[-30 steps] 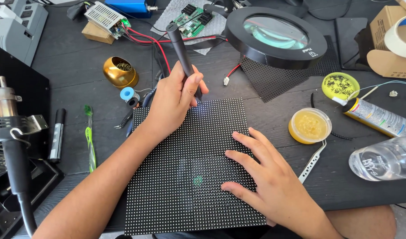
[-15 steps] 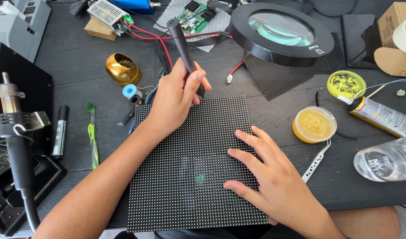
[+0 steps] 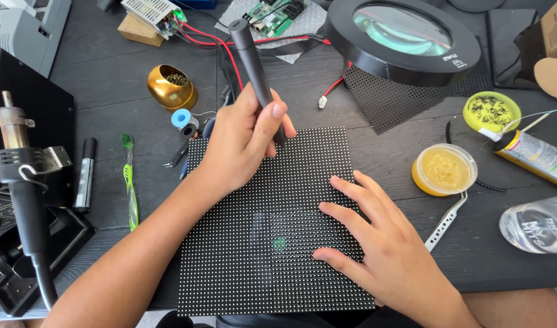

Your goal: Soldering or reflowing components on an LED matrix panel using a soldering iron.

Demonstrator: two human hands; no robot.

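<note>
- Left hand wrapped around a dark pen-shaped tool, thumb on the barrel, fingers closed on it; the barrel leans up and away from the wrist.
- Change over the last second: hand and tool have hardly moved. In all three views they sit over the far edge of the dotted panel. Any shift looks like the head camera's own, not the hand's.
- Reading: work seems to be holding at one spot on that far edge rather than travelling along it.
- Tool tip is hidden behind the fingers, so I cannot tell whether it touches the panel.
- Right hand flat on the panel's near right part, fingers spread and empty, nearer the body than the grip. It has kept that pose throughout, pinning the panel.
- A small green patch glows on the panel between the two hands; cause unclear.
- Beyond the grip: gold pot, solder spool, red wires, round magnifier lamp.
- Right of the grip: amber paste tub, yellow lid.
- Left of it: green brush, hot-air handle in its stand.
- Cut off: clear bottle at the right edge; panel's near edge partly behind the arm.
</note>
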